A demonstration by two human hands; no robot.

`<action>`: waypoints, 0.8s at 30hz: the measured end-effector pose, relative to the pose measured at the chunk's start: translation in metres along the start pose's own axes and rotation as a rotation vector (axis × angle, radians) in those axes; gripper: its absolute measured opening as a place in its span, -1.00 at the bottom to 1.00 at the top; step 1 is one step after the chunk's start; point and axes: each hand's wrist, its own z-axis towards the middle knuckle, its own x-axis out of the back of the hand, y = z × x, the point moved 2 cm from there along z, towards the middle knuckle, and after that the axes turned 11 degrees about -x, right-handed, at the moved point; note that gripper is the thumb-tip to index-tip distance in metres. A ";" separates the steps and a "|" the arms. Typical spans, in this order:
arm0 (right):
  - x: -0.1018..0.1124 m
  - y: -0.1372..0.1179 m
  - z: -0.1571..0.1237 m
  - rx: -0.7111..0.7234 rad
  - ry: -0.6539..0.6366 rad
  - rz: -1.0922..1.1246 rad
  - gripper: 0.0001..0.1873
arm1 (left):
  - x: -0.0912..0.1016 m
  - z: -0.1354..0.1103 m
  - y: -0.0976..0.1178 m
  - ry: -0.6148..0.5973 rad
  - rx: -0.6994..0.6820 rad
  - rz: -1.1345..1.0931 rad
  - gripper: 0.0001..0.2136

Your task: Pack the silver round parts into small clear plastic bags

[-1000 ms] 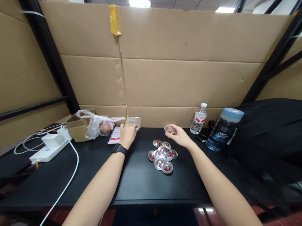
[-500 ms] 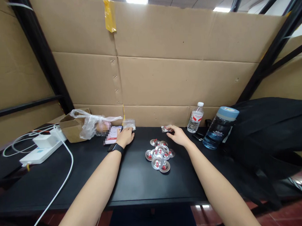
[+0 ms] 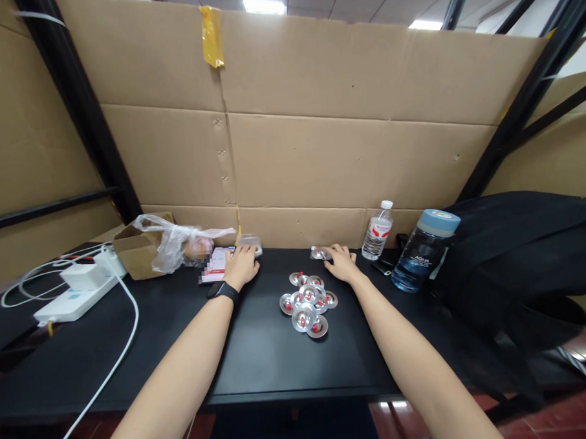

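My left hand (image 3: 241, 268) lies at the back of the black table with its fingers stretched out. Its fingertips touch a clear plastic packet (image 3: 251, 242), and a dark watch (image 3: 222, 290) is on that wrist. Further right, my right hand (image 3: 341, 263) rests palm down, fingers apart. Its fingertips reach a small clear packet (image 3: 318, 252) whose contents look silvery and red. Between my forearms is a loose pile of silver dished discs (image 3: 304, 317) with red bits at their centres, resembling finger cymbals. Several of them overlap.
Left of my left hand are a red-and-white card (image 3: 214, 265), a knotted plastic bag (image 3: 170, 247), a cardboard box (image 3: 134, 252) and a white power strip (image 3: 73, 307) with cables. A water bottle (image 3: 377, 232), a blue-lidded bottle (image 3: 421, 253) and a black backpack (image 3: 513, 261) stand right.
My right hand's fingers have spread a little more over the small packet. The left hand stays by its packet. The whole view has shifted slightly; the disc pile looks unchanged.
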 end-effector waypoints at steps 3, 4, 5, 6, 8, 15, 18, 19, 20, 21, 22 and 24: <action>0.003 -0.005 -0.002 0.014 0.039 -0.020 -0.56 | 0.004 -0.001 0.005 0.025 -0.005 0.009 -0.67; 0.003 -0.006 -0.003 0.026 0.054 -0.019 -0.60 | 0.005 -0.001 0.007 0.027 -0.006 0.009 -0.67; 0.004 -0.008 -0.004 0.040 0.067 -0.017 -0.64 | 0.007 -0.001 0.009 0.028 -0.008 0.009 -0.67; 0.004 -0.010 -0.005 0.054 0.076 -0.014 -0.69 | 0.008 -0.001 0.012 0.029 -0.014 0.007 -0.66; 0.004 -0.013 -0.006 0.079 0.091 -0.002 -0.78 | 0.012 -0.001 0.018 0.036 -0.035 -0.001 -0.65; 0.019 -0.020 -0.007 0.101 0.183 0.339 -0.73 | 0.026 0.000 0.044 0.146 -0.194 -0.261 -0.73; 0.031 -0.030 -0.013 0.152 0.063 0.635 -0.69 | 0.028 0.000 0.064 0.175 -0.262 -0.562 -0.76; 0.036 -0.035 -0.017 0.161 0.025 0.713 -0.68 | 0.029 -0.001 0.071 0.179 -0.265 -0.656 -0.75; 0.040 -0.041 -0.022 0.164 -0.005 0.776 -0.66 | 0.029 -0.002 0.079 0.177 -0.259 -0.736 -0.72; 0.045 -0.047 -0.027 0.171 -0.035 0.831 -0.64 | 0.030 -0.003 0.086 0.171 -0.253 -0.802 -0.70; 0.049 -0.053 -0.032 0.175 -0.059 0.885 -0.63 | 0.031 -0.005 0.092 0.160 -0.251 -0.851 -0.68; 0.056 -0.063 -0.040 0.178 -0.099 0.969 -0.61 | 0.034 -0.008 0.102 0.135 -0.258 -0.911 -0.67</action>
